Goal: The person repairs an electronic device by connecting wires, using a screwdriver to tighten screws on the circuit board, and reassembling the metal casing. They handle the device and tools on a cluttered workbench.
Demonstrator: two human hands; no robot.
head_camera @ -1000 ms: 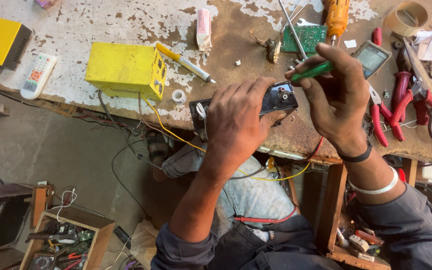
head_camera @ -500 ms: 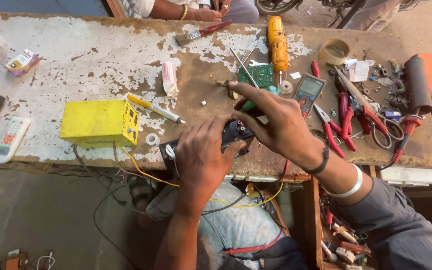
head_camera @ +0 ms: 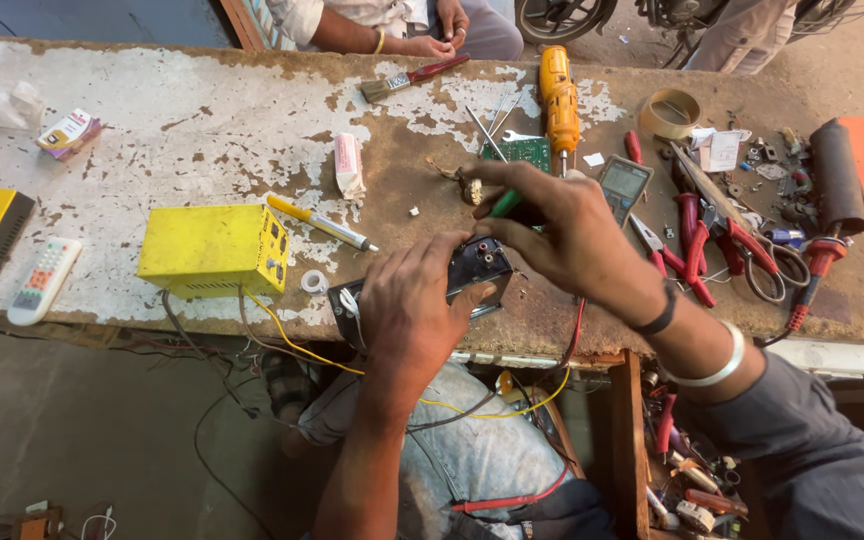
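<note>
Now the view has pulled back; left hand (head_camera: 414, 305) keeps gripping the black box (head_camera: 480, 264) at center, right hand (head_camera: 562, 225) still holds green screwdriver (head_camera: 505, 203) on it

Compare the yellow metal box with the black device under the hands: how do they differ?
The yellow box is larger and bright yellow; the black device is smaller and dark. The yellow box sits untouched; the black device is gripped by the left hand while the right hand works at it with a green-handled tool. Both rest near the bench's front edge.
</note>
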